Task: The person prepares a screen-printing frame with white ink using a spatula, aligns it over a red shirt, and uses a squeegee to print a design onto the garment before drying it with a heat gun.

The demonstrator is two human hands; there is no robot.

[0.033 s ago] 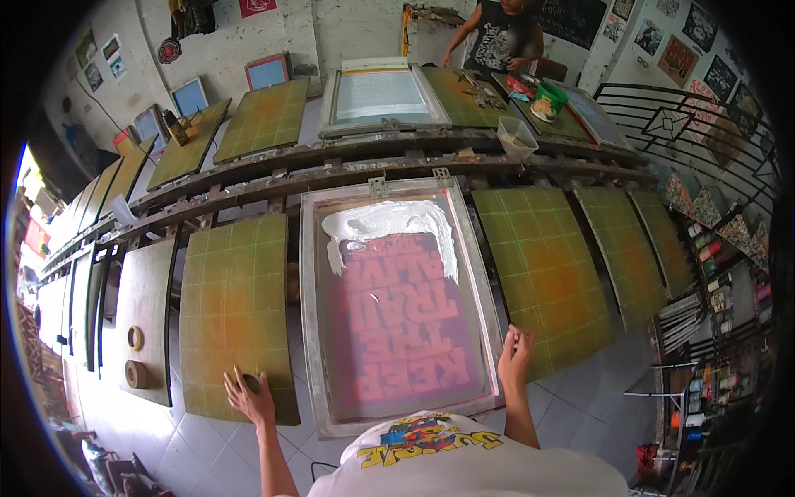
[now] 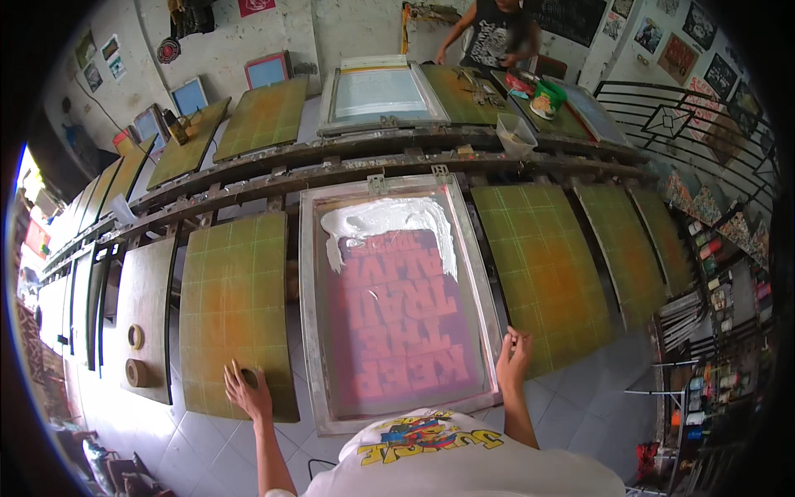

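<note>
A silkscreen in a pale frame lies in front of me, hinged at its far end. Thick white ink spreads over the far part of its mesh, above pink lettering. To its left is a green-and-orange printing board with grid lines. My left hand rests near that board's front edge, fingers spread; a dark patch between thumb and fingers is unclear. Beside the frame's near right edge, my right hand has its fingers curled together, next to another printing board. What they hold, if anything, is hidden.
Two tape rolls lie on a pale board at left. Behind the rail stand a second screen, a clear plastic tub and a green bucket. A person stands beyond. Ink bottles fill a rack at right.
The person at the back has shifted slightly left and leans lower. My view has tilted a little; both my hands keep about the same places.
</note>
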